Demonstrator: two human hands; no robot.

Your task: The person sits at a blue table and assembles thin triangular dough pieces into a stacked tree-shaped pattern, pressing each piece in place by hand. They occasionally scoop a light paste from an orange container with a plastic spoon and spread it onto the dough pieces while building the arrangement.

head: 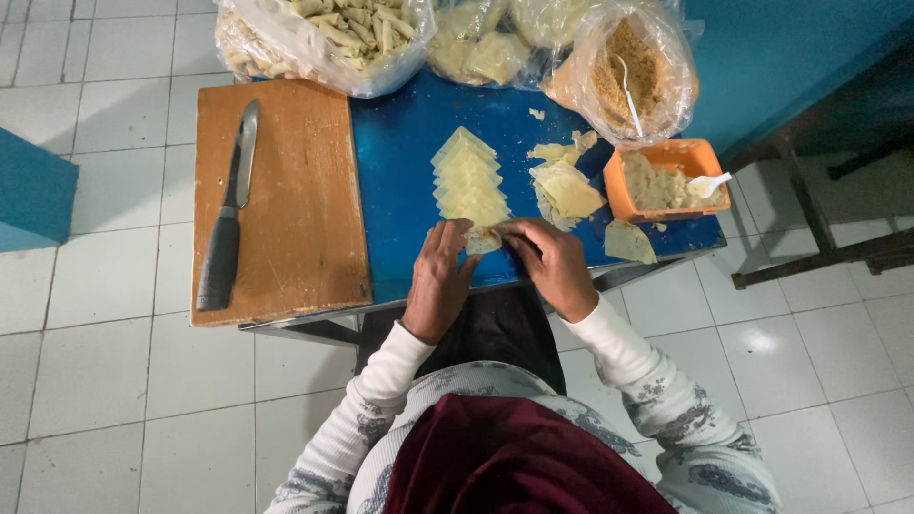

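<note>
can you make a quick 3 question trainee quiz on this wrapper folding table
1. True or false: the black-handled knife lies on the brown wooden cutting board.
2. What sits in the orange plastic tub of pale filling?
A. a white plastic spoon
B. a fork
C. a brush
3. Fill in: both hands, left and right, work one pale wrapper piece at the near end of the row of pale yellow triangular wrappers on the ____ tabletop.

Key: 1 true; 2 A; 3 blue
</note>
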